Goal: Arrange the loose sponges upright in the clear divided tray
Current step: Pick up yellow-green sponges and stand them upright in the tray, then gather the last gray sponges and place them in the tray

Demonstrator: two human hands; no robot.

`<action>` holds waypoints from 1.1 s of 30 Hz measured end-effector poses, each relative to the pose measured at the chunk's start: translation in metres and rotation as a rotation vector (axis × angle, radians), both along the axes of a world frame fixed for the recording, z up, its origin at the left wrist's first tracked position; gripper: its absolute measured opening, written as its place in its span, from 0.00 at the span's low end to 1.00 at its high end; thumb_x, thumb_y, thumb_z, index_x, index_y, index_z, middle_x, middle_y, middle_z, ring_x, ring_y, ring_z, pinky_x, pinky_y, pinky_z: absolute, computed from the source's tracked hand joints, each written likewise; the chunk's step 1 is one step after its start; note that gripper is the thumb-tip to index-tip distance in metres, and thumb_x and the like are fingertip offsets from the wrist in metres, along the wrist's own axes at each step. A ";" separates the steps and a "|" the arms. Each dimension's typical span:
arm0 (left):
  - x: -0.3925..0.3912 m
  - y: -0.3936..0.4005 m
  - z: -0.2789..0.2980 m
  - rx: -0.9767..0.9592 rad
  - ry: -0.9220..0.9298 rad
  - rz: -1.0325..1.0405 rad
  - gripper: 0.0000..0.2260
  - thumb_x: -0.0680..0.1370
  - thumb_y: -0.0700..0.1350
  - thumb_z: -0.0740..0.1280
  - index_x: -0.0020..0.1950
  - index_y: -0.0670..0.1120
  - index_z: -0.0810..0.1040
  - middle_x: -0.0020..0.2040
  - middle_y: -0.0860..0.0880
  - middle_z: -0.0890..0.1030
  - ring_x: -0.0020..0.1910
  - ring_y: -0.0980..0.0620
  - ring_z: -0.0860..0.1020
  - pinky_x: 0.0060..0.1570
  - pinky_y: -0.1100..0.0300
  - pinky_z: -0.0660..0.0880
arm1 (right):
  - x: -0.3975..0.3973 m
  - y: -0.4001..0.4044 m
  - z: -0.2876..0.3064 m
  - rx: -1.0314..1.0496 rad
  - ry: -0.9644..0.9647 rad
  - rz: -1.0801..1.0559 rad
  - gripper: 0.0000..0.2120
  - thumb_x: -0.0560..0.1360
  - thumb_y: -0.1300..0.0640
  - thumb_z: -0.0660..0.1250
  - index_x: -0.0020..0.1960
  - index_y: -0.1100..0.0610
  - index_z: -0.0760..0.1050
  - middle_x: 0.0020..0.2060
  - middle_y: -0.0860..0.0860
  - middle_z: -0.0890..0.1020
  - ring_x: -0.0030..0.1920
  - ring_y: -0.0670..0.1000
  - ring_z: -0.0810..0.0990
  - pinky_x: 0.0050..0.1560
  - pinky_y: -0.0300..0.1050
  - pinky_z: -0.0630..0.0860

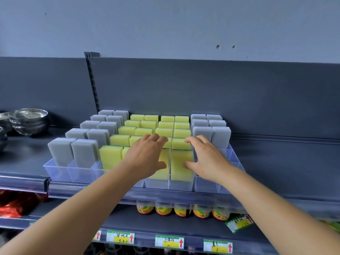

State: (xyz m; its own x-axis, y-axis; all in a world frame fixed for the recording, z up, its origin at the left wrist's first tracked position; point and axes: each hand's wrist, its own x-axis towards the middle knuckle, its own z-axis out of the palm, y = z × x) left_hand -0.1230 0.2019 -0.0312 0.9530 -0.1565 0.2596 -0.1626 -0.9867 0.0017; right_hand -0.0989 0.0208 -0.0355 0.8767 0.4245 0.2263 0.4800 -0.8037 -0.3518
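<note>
**Both hands over the front yellow sponges**

A clear divided tray (55,172) sits on a dark grey shelf (276,162), filled with upright sponges: grey sponges (84,153) in the left columns, yellow sponges (127,140) through the middle, more grey ones (220,137) at the right rear. The right front compartments (207,184) hold nothing visible. The left hand (147,157) reaches over the front centre, its grip spread, thumb resting against a front yellow sponge (161,172). The right hand (206,159) hovers just beside it, fingers splayed, thumb touching the neighbouring front yellow sponge (181,166). Neither hand pinches anything. Steel bowls (29,120) stand stacked at the far left.
</note>
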 end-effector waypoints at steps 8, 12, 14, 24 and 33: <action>0.004 -0.068 0.012 -0.026 -0.033 -0.158 0.31 0.77 0.57 0.64 0.76 0.49 0.58 0.73 0.51 0.65 0.72 0.50 0.64 0.68 0.57 0.62 | -0.012 -0.057 0.009 -0.089 -0.052 -0.040 0.34 0.76 0.44 0.63 0.76 0.52 0.52 0.75 0.45 0.58 0.75 0.48 0.55 0.72 0.44 0.56; 0.015 -0.117 0.008 -0.016 -0.008 -0.207 0.29 0.77 0.57 0.63 0.75 0.48 0.59 0.74 0.51 0.65 0.72 0.50 0.63 0.69 0.57 0.61 | -0.009 -0.104 0.006 -0.117 -0.054 -0.095 0.34 0.77 0.44 0.63 0.76 0.53 0.53 0.75 0.46 0.57 0.75 0.49 0.53 0.73 0.43 0.54; 0.021 -0.143 0.003 -0.009 0.007 -0.227 0.29 0.78 0.57 0.62 0.76 0.48 0.59 0.74 0.51 0.65 0.72 0.49 0.63 0.70 0.56 0.61 | -0.006 -0.131 0.004 -0.113 -0.048 -0.135 0.34 0.77 0.44 0.63 0.77 0.52 0.52 0.76 0.46 0.56 0.76 0.48 0.52 0.74 0.44 0.53; 0.060 -0.295 -0.009 -0.015 0.062 -0.311 0.31 0.79 0.57 0.61 0.77 0.47 0.55 0.75 0.51 0.62 0.74 0.50 0.61 0.72 0.58 0.58 | 0.017 -0.287 -0.004 -0.133 -0.003 -0.257 0.33 0.77 0.44 0.61 0.77 0.52 0.52 0.76 0.45 0.56 0.76 0.48 0.52 0.73 0.43 0.53; 0.090 -0.430 -0.015 -0.026 0.078 -0.389 0.30 0.79 0.57 0.60 0.77 0.47 0.55 0.74 0.50 0.63 0.73 0.50 0.62 0.71 0.57 0.58 | 0.035 -0.424 -0.008 -0.090 0.008 -0.395 0.32 0.77 0.45 0.61 0.77 0.53 0.54 0.76 0.47 0.57 0.75 0.48 0.54 0.72 0.42 0.53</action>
